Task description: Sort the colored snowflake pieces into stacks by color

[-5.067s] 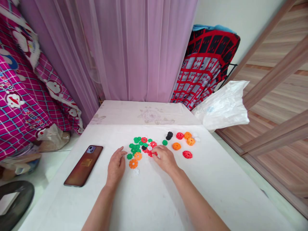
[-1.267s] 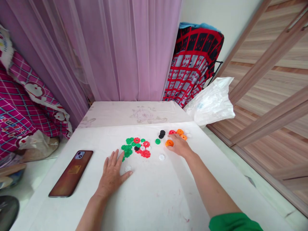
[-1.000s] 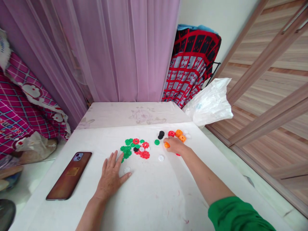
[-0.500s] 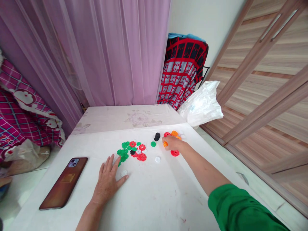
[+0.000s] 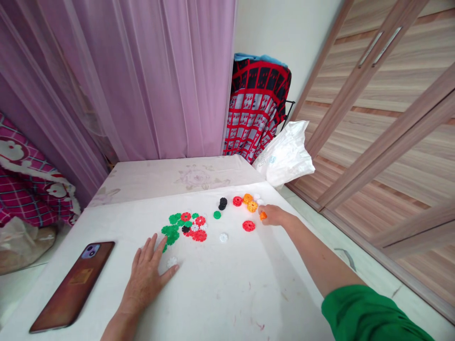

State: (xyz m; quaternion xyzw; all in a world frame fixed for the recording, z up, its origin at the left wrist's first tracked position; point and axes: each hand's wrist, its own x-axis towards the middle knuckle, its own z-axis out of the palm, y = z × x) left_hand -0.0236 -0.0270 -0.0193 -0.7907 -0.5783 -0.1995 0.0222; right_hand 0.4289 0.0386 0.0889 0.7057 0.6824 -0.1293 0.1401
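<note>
My right hand (image 5: pixel 274 215) pinches an orange notched plastic disc (image 5: pixel 263 216) near the table's right side. Beyond it lie orange discs (image 5: pixel 251 205), a red stack (image 5: pixel 237 201) and white discs (image 5: pixel 257 198); another red disc (image 5: pixel 249 226) is just left of the hand. My left hand (image 5: pixel 149 265) rests on the table with fingers spread, holding nothing. A white disc (image 5: pixel 172 261) sits by its thumb, and green discs (image 5: pixel 172 235) lie beyond its fingertips. Red discs (image 5: pixel 199 235), white ones and a black disc (image 5: pixel 185 229) join the greens in a cluster.
Between the groups are black discs (image 5: pixel 222 203), a green disc (image 5: pixel 217 215) and a white disc (image 5: pixel 223 237). A brown phone (image 5: pixel 73 289) lies at the left of the white table (image 5: pixel 213 303). A white plastic bag (image 5: pixel 284 154) stands at the far right corner, beside a wooden wardrobe (image 5: pixel 355 142).
My right hand has moved right with the orange disc, away from the black and green discs, uncovering the red stack. My left hand stays spread in place. The whole view has shifted somewhat.
</note>
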